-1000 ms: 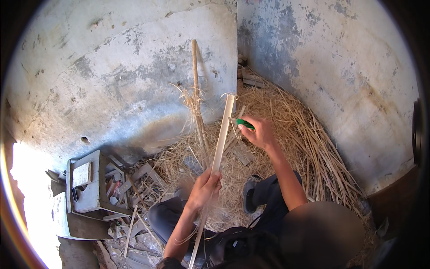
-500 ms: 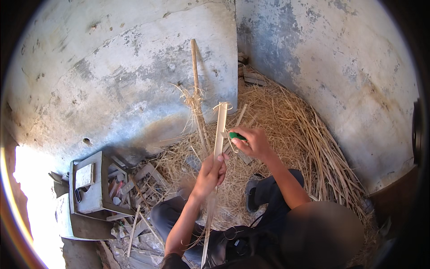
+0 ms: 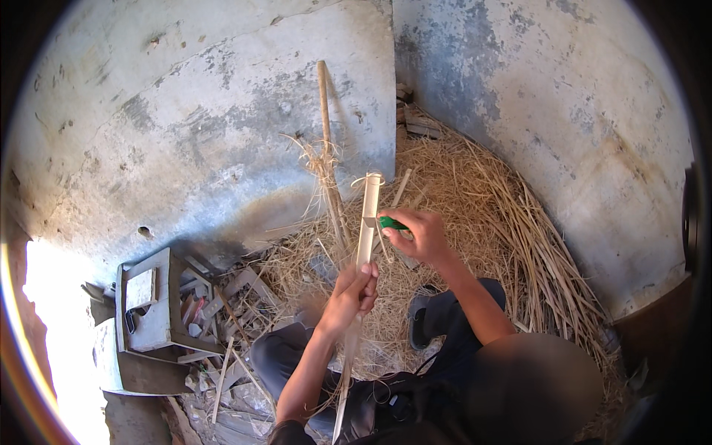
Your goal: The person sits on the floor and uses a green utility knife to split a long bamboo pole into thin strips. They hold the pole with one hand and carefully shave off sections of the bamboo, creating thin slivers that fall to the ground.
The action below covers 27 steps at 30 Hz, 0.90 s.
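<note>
My left hand (image 3: 350,297) is closed around a long, pale split bamboo strip (image 3: 371,196). The strip stands steeply in front of me, its lower end running down past my lap. Thin shavings curl at its top end. In my right hand (image 3: 420,236) is a small knife (image 3: 391,223) with a green handle. Its short blade lies across the strip's inner face, above my left hand. My right fingers wrap the handle and partly cover it.
Straw-like shavings (image 3: 460,193) cover the floor ahead, with long thin strips (image 3: 545,259) piled along the right wall. A wooden pole (image 3: 324,104) leans on the left wall. At left, a grey wooden cabinet (image 3: 152,337) lies beside rubble and wood scraps (image 3: 248,293).
The strip's top end has shifted slightly right. The knife blade, earlier at the strip's right edge, now lies across its face. Both hands keep their hold.
</note>
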Each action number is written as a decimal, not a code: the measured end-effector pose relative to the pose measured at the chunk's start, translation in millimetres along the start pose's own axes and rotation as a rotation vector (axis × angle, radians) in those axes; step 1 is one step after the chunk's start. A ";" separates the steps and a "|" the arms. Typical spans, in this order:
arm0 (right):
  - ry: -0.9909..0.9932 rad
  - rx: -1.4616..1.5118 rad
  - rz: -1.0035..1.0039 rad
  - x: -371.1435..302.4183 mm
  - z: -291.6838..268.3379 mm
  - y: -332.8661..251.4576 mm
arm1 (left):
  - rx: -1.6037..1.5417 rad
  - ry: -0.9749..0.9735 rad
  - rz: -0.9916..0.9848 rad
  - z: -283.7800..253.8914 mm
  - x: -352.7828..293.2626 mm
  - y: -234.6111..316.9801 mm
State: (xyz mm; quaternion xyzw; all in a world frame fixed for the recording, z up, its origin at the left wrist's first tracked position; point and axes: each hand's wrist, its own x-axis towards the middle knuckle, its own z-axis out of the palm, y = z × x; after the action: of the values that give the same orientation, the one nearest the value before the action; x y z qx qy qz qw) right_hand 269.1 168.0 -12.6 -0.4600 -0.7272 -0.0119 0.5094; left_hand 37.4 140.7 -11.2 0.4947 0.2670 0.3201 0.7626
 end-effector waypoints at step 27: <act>-0.028 -0.190 -0.051 8.7 -12.6 9.6 | 0.059 0.053 -0.010 -4.2 -18.0 -9.0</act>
State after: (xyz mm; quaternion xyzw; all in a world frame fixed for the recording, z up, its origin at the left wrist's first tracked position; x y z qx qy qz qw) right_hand 284.4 173.2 -4.3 -0.4876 -0.7413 -0.0874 0.4528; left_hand 24.7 126.9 -19.4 0.5071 0.2988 0.3213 0.7419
